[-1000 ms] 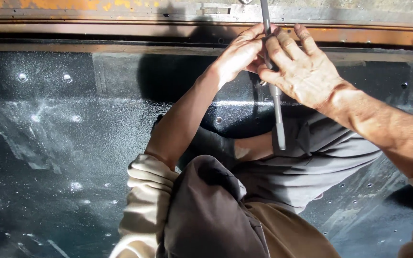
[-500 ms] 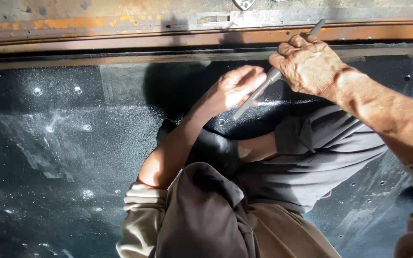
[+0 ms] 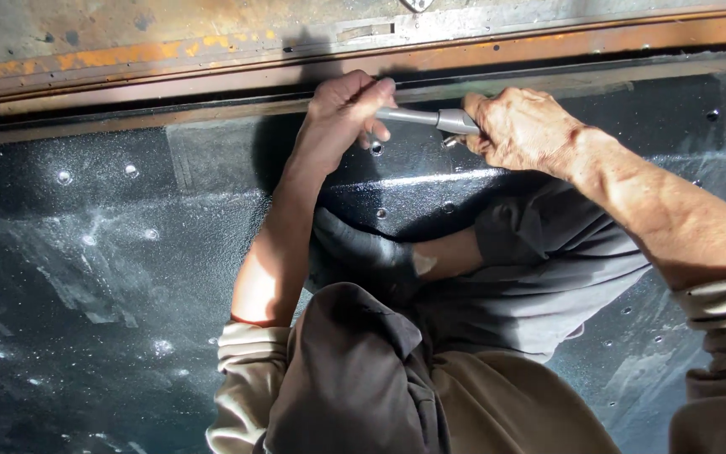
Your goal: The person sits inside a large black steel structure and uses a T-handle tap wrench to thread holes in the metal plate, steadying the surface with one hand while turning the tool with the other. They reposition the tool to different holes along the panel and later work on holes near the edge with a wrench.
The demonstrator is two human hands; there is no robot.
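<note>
Metal wrench handle (image 3: 420, 118), silver, lying nearly level just under the rusty brown rail (image 3: 548, 46) at the top of the dark panel (image 3: 86, 252). It spans the short gap between both hands, and I see only its middle stretch; both ends are covered.

Left hand (image 3: 342, 113): closed around the left end of the handle, fingers curled over it, knuckles up against the rail. Forearm runs down and left to a rolled beige sleeve (image 3: 249, 370).

Right hand (image 3: 518, 126): clamped on the thicker right end of the handle, fingers wrapped under, back of the hand toward me. Forearm leads off to the lower right, with another beige cuff at the frame edge.

The hands sit close together, each gripping its own end of the one tool, not touching each other.

Around them: the panel is black, glossy and speckled, with small round holes (image 3: 376, 150) just below the handle and more scattered to the left and right. Above the rail is a strip of worn metal (image 3: 128, 25) with orange rust patches. Below the hands, grey cloth (image 3: 539, 277) and a dark grey cap or hood (image 3: 355, 370) fill the lower middle; I cannot tell exactly what the dark shape (image 3: 355, 248) between the arms is.
</note>
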